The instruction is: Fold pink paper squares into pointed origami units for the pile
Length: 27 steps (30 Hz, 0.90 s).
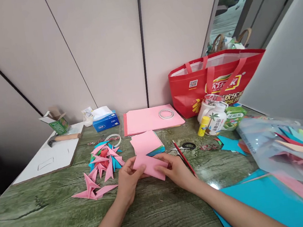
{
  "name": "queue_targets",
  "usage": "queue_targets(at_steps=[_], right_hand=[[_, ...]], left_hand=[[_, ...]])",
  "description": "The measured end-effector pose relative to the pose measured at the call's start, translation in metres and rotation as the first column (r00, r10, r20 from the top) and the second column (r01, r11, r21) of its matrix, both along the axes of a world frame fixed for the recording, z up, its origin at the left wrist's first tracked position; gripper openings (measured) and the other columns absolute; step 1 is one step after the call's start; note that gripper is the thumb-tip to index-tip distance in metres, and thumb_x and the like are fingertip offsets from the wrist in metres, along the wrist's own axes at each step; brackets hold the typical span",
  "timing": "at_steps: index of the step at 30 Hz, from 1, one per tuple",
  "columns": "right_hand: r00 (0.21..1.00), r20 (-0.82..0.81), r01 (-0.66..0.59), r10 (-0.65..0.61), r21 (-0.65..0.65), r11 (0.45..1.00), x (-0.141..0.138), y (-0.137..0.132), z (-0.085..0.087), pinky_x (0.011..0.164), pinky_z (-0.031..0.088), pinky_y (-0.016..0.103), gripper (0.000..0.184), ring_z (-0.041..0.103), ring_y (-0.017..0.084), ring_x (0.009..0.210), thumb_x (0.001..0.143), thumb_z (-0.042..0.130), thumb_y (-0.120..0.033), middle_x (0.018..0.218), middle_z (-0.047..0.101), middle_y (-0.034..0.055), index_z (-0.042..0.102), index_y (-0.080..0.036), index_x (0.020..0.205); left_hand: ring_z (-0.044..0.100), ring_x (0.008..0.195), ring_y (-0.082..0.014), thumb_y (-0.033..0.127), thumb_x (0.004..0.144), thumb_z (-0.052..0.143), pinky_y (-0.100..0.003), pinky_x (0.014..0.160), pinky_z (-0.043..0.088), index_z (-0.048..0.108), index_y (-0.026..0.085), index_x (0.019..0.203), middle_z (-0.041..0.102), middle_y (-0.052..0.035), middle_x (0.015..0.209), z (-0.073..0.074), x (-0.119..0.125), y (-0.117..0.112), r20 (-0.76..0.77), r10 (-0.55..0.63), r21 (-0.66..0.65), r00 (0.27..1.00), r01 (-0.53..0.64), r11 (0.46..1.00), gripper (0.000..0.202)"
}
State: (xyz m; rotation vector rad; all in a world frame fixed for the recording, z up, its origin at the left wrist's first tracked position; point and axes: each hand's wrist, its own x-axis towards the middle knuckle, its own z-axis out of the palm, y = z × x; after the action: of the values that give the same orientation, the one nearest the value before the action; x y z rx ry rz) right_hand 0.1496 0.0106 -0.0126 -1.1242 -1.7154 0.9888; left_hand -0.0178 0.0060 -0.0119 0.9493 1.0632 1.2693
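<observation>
Between my two hands is a piece of pink paper point(150, 165), apparently folded, tilted just above the table. My left hand point(129, 176) grips its left end with the thumb on top and the fingers underneath. The thumb of my right hand point(174, 168) presses on the right end, its fingers behind the sheet. Right behind the paper lies a stack of small square sheets point(146, 142), pink on top with blue and other colours below. To the left sits a heap of folded paper stars point(103, 160) in pink, blue and red.
Scissors point(188, 146) and a red pencil point(184, 159) lie right of the stack. Large pink sheets point(146, 119) carry a tape roll point(166, 114). A glue stick point(203, 126), a white bottle point(217, 119) and a red bag point(185, 98) stand back right. Blue sheets point(269, 202) lie front right; a hammer point(64, 138) rests left.
</observation>
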Motion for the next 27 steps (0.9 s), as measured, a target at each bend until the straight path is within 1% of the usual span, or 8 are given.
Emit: queue_targets(at_steps=[2,4,8,13,18,23,25,27], right_hand=[[1.000,0.002,0.020,-0.020,0.019,1.000,0.000,-0.001,0.000,0.072,0.044,0.029,0.027,0.058,0.018,0.084,0.072,0.056,-0.022,0.096,0.064,0.0043,0.059,-0.019,0.099],[1.000,-0.012,0.010,-0.010,0.032,0.999,-0.001,-0.002,-0.001,0.075,0.044,0.029,0.030,0.057,0.018,0.087,0.072,0.058,-0.025,0.098,0.063,0.0047,0.057,-0.019,0.102],[0.994,-0.098,-0.036,0.038,0.017,0.999,-0.002,-0.004,-0.002,0.078,0.044,0.029,0.044,0.057,0.019,0.089,0.063,0.068,-0.026,0.100,0.061,0.0047,0.054,-0.019,0.104],[0.990,-0.141,-0.027,0.014,-0.088,0.996,-0.001,-0.001,-0.004,0.073,0.045,0.029,0.030,0.058,0.018,0.083,0.065,0.065,-0.024,0.093,0.064,0.0042,0.060,-0.017,0.093],[0.994,-0.110,-0.025,0.014,-0.092,0.995,0.000,0.000,-0.003,0.070,0.044,0.028,0.025,0.057,0.018,0.078,0.064,0.065,-0.023,0.087,0.065,0.0034,0.063,-0.016,0.088],[0.992,-0.120,-0.057,0.043,-0.117,0.991,0.001,-0.001,0.000,0.064,0.043,0.025,0.022,0.056,0.016,0.073,0.063,0.064,-0.023,0.082,0.064,0.0024,0.063,-0.015,0.084],[0.990,-0.129,-0.067,0.049,-0.137,0.988,0.002,0.001,-0.001,0.061,0.042,0.023,0.021,0.054,0.015,0.070,0.063,0.064,-0.022,0.079,0.063,0.0018,0.063,-0.015,0.083],[0.988,-0.139,-0.083,0.061,-0.153,0.985,0.003,0.002,-0.002,0.058,0.040,0.022,0.020,0.052,0.013,0.066,0.063,0.064,-0.022,0.076,0.062,0.0009,0.063,-0.015,0.081]], left_hand=[[0.058,0.064,-0.0132,0.023,0.059,0.070,-0.028,0.060,0.053,0.062,0.012,0.081,0.064,-0.0018,0.072,-0.002,0.000,0.001,0.012,0.007,-0.008,1.000,-0.007,1.000,0.026],[0.058,0.062,-0.0128,0.023,0.059,0.070,-0.028,0.061,0.052,0.062,0.012,0.078,0.064,-0.0013,0.071,-0.003,0.000,0.001,0.030,0.020,-0.020,0.999,-0.019,1.000,0.024],[0.059,0.063,-0.0140,0.025,0.058,0.071,-0.028,0.059,0.052,0.062,0.013,0.078,0.065,-0.0014,0.072,-0.002,0.001,0.001,0.039,0.033,-0.034,0.999,-0.031,0.999,0.025],[0.059,0.066,-0.0143,0.025,0.059,0.070,-0.026,0.063,0.049,0.062,0.014,0.079,0.066,-0.0018,0.073,-0.002,0.000,0.000,-0.021,0.001,-0.007,1.000,-0.001,1.000,0.024],[0.059,0.086,-0.0183,0.022,0.063,0.067,-0.027,0.077,0.045,0.061,0.015,0.091,0.065,-0.0068,0.096,0.001,-0.003,-0.001,-0.033,-0.104,0.029,0.994,0.105,0.994,0.030],[0.057,0.092,-0.0209,0.021,0.065,0.066,-0.030,0.080,0.044,0.060,0.015,0.090,0.063,-0.0092,0.102,0.005,-0.004,-0.001,-0.038,-0.133,0.068,0.990,0.136,0.988,0.026],[0.056,0.093,-0.0218,0.020,0.063,0.067,-0.031,0.081,0.044,0.059,0.015,0.091,0.062,-0.0095,0.103,0.007,-0.003,-0.002,-0.032,-0.148,0.072,0.988,0.150,0.986,0.029],[0.057,0.091,-0.0213,0.019,0.063,0.067,-0.033,0.081,0.044,0.056,0.016,0.098,0.063,-0.0088,0.101,0.009,-0.002,-0.002,-0.021,-0.171,0.076,0.985,0.172,0.982,0.036]])
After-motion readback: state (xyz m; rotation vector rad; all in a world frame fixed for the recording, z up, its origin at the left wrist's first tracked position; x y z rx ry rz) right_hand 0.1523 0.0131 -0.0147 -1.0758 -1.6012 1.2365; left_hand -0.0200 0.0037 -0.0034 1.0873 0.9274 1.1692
